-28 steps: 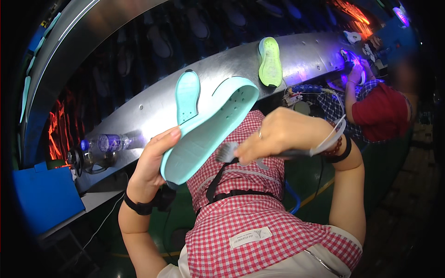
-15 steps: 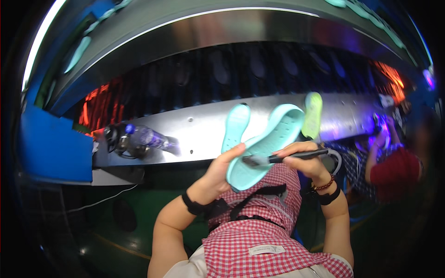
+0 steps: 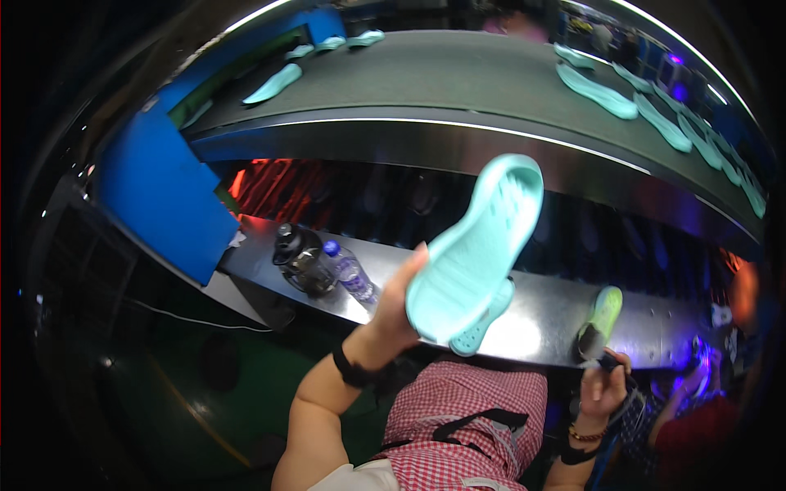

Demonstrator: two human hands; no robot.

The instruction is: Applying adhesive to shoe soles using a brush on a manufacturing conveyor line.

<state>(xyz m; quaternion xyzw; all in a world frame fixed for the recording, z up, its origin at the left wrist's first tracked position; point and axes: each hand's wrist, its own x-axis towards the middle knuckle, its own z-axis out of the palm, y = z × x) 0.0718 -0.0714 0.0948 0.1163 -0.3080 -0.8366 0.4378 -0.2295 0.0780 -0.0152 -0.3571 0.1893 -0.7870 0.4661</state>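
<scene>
My left hand point(image 3: 399, 307) grips the heel end of a turquoise shoe sole point(image 3: 475, 254), raised and tilted with its hollow inside showing. Partly behind it, a smaller turquoise piece with holes point(image 3: 473, 331) lies at the metal ledge's front edge. Over on the right, my right hand point(image 3: 604, 389) is closed round the dark handle of a brush point(image 3: 591, 342). The brush's bristles are at the near end of a yellow-green sole point(image 3: 607, 308) on the ledge; whether they touch it I cannot tell.
A dark jug point(image 3: 303, 260) and a clear bottle with a blue cap point(image 3: 350, 272) stand left on the metal ledge point(image 3: 540, 327). Beyond, a dark conveyor belt point(image 3: 426, 78) carries several turquoise soles point(image 3: 596, 92). Red-glowing strips point(image 3: 274, 192) lie below it. A co-worker point(image 3: 696, 425) sits at right.
My left hand has lifted the turquoise sole up and forward. My right hand has taken the brush out of the sole and over to the yellow-green one. The view has shifted.
</scene>
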